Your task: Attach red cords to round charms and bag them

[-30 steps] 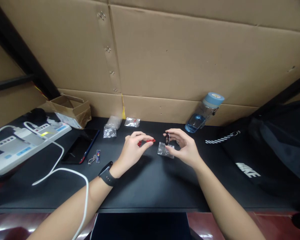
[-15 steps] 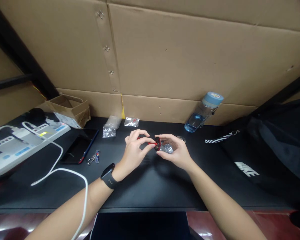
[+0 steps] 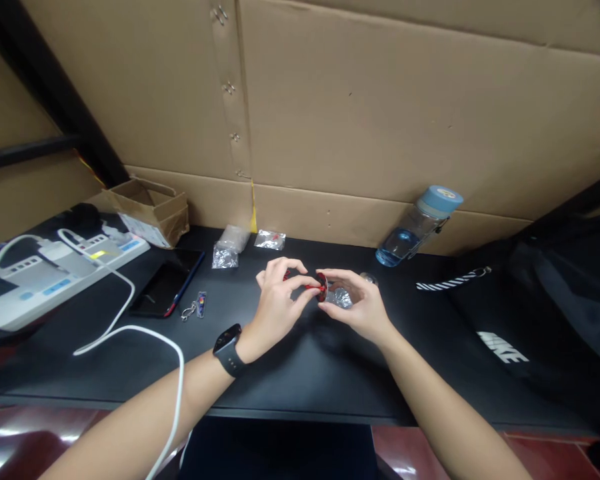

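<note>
Apart one second earlier, two bare hands now draw close above a smooth black tabletop (image 3: 295,377), bringing a thin red strip (image 3: 312,287) up to a round, flat disc (image 3: 323,277); whether it passes through cannot be told. The left hand (image 3: 280,300) pinches the strip between thumb and fingers, while the right hand (image 3: 357,303), curved in from three o'clock, grips the disc's edge. A crinkled clear packet (image 3: 341,298) shows beyond the right fingers; a translucent blue-lidded bottle (image 3: 405,230) leans at two o'clock.
</note>
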Motion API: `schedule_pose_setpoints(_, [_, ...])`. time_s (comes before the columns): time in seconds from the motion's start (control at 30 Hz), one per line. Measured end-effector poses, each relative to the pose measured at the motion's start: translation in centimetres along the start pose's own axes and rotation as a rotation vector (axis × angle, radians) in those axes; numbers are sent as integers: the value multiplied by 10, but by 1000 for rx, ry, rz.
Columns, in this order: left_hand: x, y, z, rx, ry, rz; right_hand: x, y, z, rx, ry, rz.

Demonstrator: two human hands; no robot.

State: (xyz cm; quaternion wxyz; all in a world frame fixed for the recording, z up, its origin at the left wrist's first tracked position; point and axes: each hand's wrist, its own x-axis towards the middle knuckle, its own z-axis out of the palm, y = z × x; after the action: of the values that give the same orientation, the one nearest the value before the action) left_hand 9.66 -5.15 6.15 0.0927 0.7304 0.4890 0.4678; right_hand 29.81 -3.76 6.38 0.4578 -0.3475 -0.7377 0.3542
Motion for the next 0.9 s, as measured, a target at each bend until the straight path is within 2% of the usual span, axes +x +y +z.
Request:
schedule_pose_setpoints(0.27, [0, 2, -1, 1, 13, 18, -1, 4, 1, 1, 6, -17])
schedule_pose_setpoints(0.9, [-1, -1, -2, 25, 4, 89, -3, 4, 3, 119, 20, 63])
